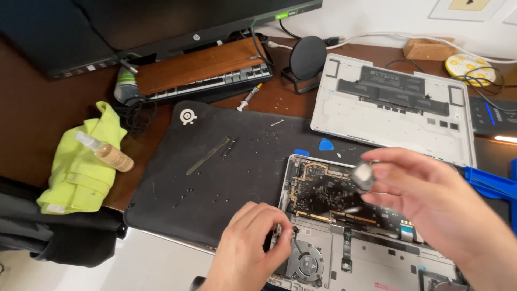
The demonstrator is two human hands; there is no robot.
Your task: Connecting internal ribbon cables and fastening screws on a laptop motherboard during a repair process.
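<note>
Right hand (431, 194) – grip pinching a small grey part (364, 175); left hand (253, 242) – grip pinched at the open laptop (371, 264).

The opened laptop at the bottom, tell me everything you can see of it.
The opened laptop lies flat, its cover off, at the black mat's right edge. A silver frame surrounds a dark circuit board with copper traces, a round grey fan and flat ribbon cables. The left hand touches its left edge by the fan; the right hand hovers above.

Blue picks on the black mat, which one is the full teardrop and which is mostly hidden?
The larger blue pick, lying farther right, shows its full teardrop. The smaller blue pick, left of it, is partly hidden by the open laptop edge.
</note>
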